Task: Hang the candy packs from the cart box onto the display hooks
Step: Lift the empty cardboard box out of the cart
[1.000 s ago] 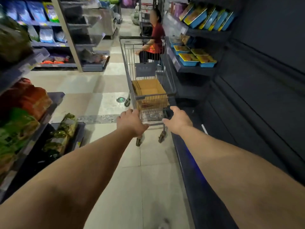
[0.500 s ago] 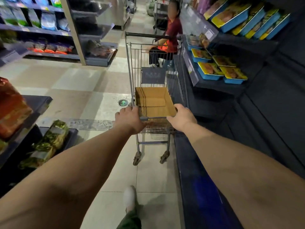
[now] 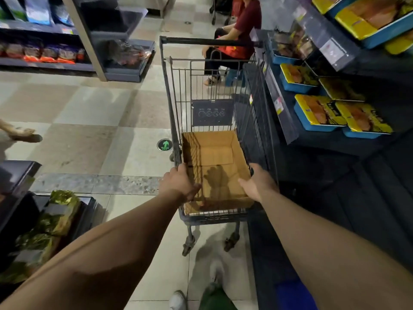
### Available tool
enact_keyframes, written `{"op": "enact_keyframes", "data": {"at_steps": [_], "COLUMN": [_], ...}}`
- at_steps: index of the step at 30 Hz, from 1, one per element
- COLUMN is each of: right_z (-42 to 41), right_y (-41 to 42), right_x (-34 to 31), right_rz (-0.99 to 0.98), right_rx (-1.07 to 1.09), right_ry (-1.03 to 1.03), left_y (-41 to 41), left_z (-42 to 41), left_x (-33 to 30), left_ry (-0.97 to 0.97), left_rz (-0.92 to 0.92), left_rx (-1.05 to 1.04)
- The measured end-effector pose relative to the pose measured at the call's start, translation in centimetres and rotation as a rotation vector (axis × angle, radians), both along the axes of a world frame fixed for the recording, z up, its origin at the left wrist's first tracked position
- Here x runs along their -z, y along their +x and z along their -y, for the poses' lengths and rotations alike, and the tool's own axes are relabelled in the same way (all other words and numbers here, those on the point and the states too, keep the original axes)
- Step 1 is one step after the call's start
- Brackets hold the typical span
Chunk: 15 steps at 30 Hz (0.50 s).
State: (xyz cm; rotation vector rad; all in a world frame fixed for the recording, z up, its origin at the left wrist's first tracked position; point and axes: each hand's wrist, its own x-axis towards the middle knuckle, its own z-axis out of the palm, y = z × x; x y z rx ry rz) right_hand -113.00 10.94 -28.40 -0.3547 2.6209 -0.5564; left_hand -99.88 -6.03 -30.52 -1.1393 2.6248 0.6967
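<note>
A metal shopping cart stands in the aisle right in front of me. An open cardboard box lies in its basket; only bare cardboard shows inside, no candy pack. My left hand is closed over the box's left wall at the cart rim, thumb inside the box. On the opposite wall my right hand is closed the same way. Whether the fingers hold the box alone or the cart wire too, I cannot tell. No display hooks are in view.
A person in a red top sits just beyond the cart. Shelves with blue and yellow trays run along the right, close to the cart. Gold-green packs lie on a low shelf at left. Another person's foot shows at far left.
The cart has come closer and the view has tilted down. Both hands have shifted from the cart's near rim forward onto the two sides of the box.
</note>
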Motion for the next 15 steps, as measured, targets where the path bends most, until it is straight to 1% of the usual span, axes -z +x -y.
{"op": "enact_keyframes", "data": {"at_steps": [5, 11, 15], "right_z": [3.0, 5.4, 6.5], "right_y": [-7.1, -15.6, -19.1], "right_x": [4.2, 8.9, 12.0], "right_rz": [0.073, 0.196, 0.247], "right_rx": [-0.019, -0.031, -0.055], "right_ry": [-0.003, 0.094, 0.155], "left_y": [-5.9, -12.3, -14.3], "left_z": [2.3, 4.1, 5.0], "left_x": [3.5, 7.5, 10.2], "left_ry": [0.070, 0.208, 0.239], "left_rz": [0.029, 0.087, 0.134], "left_rx": [-0.084, -0.265, -0.295]}}
